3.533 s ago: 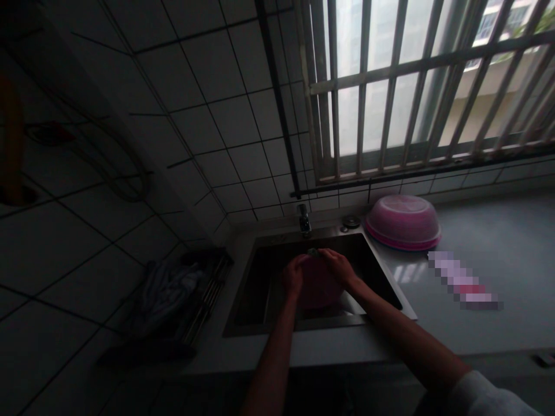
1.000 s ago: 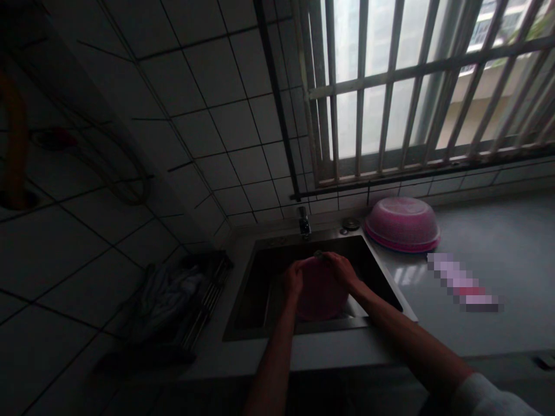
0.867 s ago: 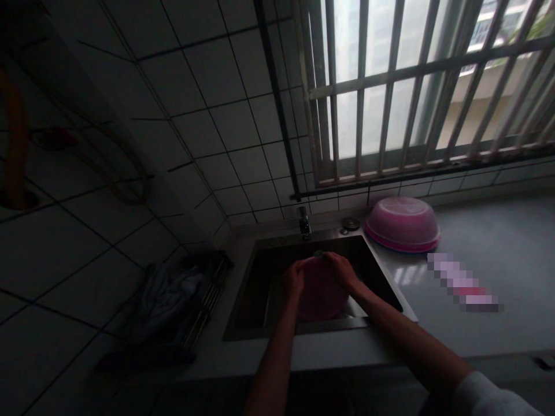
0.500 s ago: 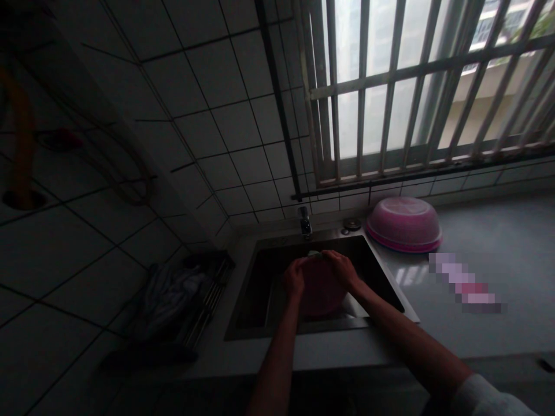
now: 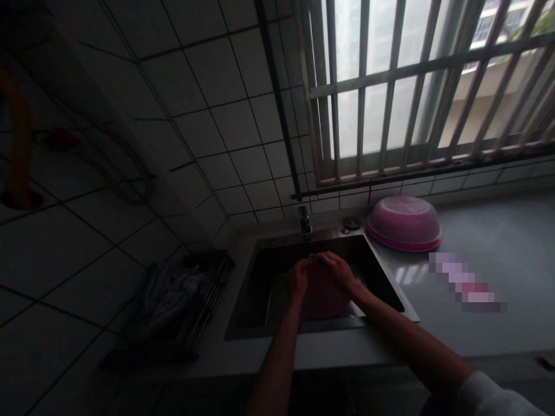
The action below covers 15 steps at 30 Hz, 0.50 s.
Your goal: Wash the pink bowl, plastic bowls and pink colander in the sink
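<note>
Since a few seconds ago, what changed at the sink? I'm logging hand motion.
The left hand and right hand drew slightly closer together at the far rim of the pink bowl, both still on it. The upturned pink basin on the counter stayed put.

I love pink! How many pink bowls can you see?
2. One pink bowl is in the sink, between the left hand and right hand. The second bowl lies upside down on the counter. More could hide under it.

Dim, backlit by the barred window [image 5: 416,86], tiled wall [image 5: 130,144] in deep shadow, wide-angle bending at edges, soft focus
</note>
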Each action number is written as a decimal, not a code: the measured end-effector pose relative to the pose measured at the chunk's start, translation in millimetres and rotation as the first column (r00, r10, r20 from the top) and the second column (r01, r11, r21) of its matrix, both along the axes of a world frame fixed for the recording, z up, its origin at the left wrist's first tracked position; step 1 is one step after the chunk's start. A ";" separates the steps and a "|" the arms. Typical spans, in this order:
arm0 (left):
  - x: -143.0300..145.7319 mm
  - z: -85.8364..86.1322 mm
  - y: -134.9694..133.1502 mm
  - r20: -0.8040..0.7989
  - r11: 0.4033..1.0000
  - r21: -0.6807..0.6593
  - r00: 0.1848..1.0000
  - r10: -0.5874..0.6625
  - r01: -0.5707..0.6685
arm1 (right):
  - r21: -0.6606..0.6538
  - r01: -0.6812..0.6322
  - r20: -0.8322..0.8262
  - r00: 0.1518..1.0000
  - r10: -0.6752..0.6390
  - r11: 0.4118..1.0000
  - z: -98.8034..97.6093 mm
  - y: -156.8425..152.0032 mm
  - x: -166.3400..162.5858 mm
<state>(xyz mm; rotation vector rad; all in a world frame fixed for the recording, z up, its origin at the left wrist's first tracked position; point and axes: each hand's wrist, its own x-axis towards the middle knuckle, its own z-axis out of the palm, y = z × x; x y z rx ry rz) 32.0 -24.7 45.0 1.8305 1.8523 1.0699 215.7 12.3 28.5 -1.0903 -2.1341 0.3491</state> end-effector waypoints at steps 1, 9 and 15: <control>0.4 0.8 -0.7 -0.003 1.000 0.002 1.000 -0.016 0.016 | -0.004 -0.009 -0.001 1.000 0.009 1.000 1.0 -0.6 0.0; -5.0 -1.5 4.0 0.061 0.990 0.039 0.989 0.135 -0.137 | -0.100 0.062 -0.129 0.989 -0.074 0.993 -4.5 11.3 10.7; -15.1 -2.5 1.7 0.114 0.945 0.020 0.939 0.323 -0.328 | -0.205 0.133 -0.381 0.902 -0.204 0.970 -16.9 26.6 29.3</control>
